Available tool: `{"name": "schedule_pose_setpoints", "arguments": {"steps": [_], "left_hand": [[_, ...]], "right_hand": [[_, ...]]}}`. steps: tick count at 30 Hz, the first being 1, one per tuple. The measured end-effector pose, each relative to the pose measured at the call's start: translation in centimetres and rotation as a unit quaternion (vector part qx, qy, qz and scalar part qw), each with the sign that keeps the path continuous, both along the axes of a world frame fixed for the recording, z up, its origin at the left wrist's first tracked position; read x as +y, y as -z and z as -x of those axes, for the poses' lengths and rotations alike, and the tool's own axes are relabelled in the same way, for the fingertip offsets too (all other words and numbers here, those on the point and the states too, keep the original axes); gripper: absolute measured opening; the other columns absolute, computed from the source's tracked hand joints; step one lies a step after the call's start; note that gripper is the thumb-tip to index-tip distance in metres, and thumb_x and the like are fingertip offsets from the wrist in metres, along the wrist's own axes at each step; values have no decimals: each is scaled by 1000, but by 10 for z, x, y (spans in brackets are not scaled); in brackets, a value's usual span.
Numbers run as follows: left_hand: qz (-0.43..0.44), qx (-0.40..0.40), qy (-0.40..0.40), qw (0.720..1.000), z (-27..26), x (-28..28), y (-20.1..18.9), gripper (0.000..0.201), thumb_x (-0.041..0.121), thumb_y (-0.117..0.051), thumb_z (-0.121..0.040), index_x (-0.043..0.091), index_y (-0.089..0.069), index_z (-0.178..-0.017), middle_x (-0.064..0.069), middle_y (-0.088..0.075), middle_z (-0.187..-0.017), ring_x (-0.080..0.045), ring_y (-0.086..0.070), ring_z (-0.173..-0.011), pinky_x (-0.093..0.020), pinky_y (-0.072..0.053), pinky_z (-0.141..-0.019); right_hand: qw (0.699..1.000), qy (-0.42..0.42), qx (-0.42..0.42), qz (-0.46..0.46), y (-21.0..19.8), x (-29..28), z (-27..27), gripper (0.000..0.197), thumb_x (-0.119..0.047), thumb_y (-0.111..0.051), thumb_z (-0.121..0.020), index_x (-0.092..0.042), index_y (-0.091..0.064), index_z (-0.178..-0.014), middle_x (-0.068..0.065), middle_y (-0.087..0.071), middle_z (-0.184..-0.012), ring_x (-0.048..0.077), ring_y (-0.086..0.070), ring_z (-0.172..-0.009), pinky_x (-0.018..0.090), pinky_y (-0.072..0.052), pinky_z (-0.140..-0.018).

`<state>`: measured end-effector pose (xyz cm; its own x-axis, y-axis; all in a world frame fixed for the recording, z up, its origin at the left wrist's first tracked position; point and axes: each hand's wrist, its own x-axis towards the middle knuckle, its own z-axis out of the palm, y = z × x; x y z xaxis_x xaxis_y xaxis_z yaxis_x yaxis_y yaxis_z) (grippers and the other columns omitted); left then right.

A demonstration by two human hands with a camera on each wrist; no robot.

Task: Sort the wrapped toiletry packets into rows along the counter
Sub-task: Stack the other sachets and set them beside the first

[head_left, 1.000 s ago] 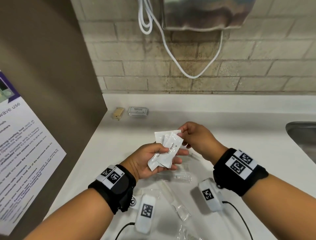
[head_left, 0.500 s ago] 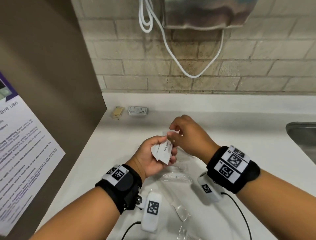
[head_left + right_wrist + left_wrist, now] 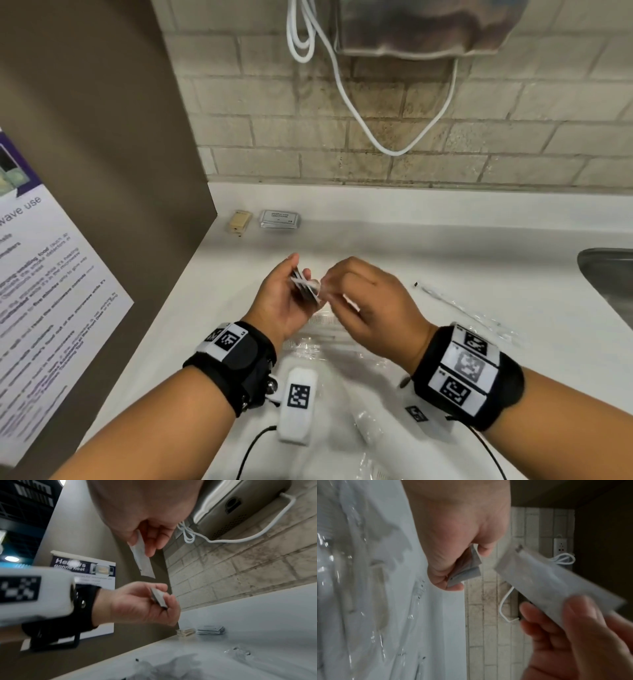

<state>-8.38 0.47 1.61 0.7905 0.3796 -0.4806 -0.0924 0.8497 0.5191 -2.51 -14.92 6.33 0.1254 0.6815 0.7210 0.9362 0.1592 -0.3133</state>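
My left hand (image 3: pixel 291 298) is raised over the white counter (image 3: pixel 445 246) and grips a small stack of white packets (image 3: pixel 306 291) edge-on between thumb and fingers. In the left wrist view the stack (image 3: pixel 465 569) sticks out below the curled fingers. My right hand (image 3: pixel 359 301) is close beside it and pinches one long white packet (image 3: pixel 144 563), held apart from the stack (image 3: pixel 158 598). That packet (image 3: pixel 547 582) looks blurred in the left wrist view. At the back left of the counter lie a tan packet (image 3: pixel 238 221) and a pile of white packets (image 3: pixel 279 219).
Clear-wrapped items (image 3: pixel 342 346) lie on the counter under my hands, with another thin wrapped one (image 3: pixel 455 305) to the right. A metal sink (image 3: pixel 606 274) is at the right edge. A brown panel (image 3: pixel 102 137) with a poster walls the left. A white cable (image 3: pixel 359 113) hangs above.
The left hand has turned its fanned packets edge-on and lifted slightly toward the wall. The right hand has drawn one packet out of the stack.
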Motion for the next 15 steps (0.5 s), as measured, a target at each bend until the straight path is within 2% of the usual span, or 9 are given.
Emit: {"name": "schedule_pose_setpoints", "arguments": {"steps": [2,3,6,8,10,11,13,14,15], "left_hand": [[10,-43,0,999,1,4,0,20,34,-58,-90,16,-52,-95,-2,-50,-82,-15,-54,-63,-29,-54,-57],[12,-65,8,998,2,1,-3,26,40,-57,-90,16,-53,-100,-4,-53,-87,-16,-57,-65,-30,-55,-59],[-42,-88,51,994,1,-9,-8,47,59,-46,-89,19,-48,-115,-8,-59,-95,-20,-62,-78,-32,-55,-67],[-93,-98,89,987,-2,-14,-10,48,53,-55,-87,18,-47,-119,-10,-59,-95,-21,-63,-81,-32,-55,-69],[-128,-108,104,980,-3,-17,-11,40,34,-67,-84,17,-49,-115,-11,-58,-90,-23,-58,-82,-35,-49,-70],[-135,-113,112,978,-2,-19,-12,34,21,-67,-84,16,-49,-113,-11,-58,-86,-24,-55,-79,-36,-47,-68],[-149,-115,141,972,1,-23,-14,34,0,-58,-80,15,-49,-109,-12,-57,-77,-25,-57,-72,-34,-48,-61],[-163,-107,161,967,2,-24,-14,37,-4,-55,-76,15,-50,-107,-12,-57,-75,-25,-59,-70,-33,-49,-59],[-181,-90,180,963,2,-26,-15,41,-4,-54,-72,16,-52,-108,-10,-57,-76,-24,-59,-72,-33,-49,-59]], "right_hand": [[999,40,21,-28,-5,2,-6,28,-21,-52,-94,-1,-66,-81,7,-66,-87,23,-63,-77,33,-50,-64],[998,60,15,-18,-4,4,-11,30,-24,-52,-95,-2,-66,-80,6,-66,-86,23,-64,-77,34,-50,-64],[989,89,-57,102,8,9,-19,25,-35,-60,-88,-13,-66,-78,0,-67,-88,24,-61,-83,39,-49,-69],[982,73,-43,170,11,7,-18,30,-49,-70,-75,-20,-63,-81,-5,-62,-100,20,-56,-95,41,-46,-81],[975,56,23,214,6,5,-16,60,-59,-78,-60,-24,-57,-105,-5,-51,-126,16,-45,-117,38,-38,-102],[968,51,59,238,1,4,-16,83,-60,-81,-55,-26,-48,-123,-4,-40,-141,11,-33,-130,35,-30,-111],[947,43,110,299,-6,5,-17,125,-54,-86,-53,-29,-12,-150,-9,-24,-150,0,-17,-132,30,-23,-115],[940,32,116,320,-7,7,-18,135,-49,-87,-54,-34,6,-151,-11,-27,-147,0,-21,-131,29,-27,-113],[937,20,111,330,-5,9,-20,137,-45,-87,-56,-39,15,-149,-9,-34,-142,4,-31,-129,28,-35,-108]]}}
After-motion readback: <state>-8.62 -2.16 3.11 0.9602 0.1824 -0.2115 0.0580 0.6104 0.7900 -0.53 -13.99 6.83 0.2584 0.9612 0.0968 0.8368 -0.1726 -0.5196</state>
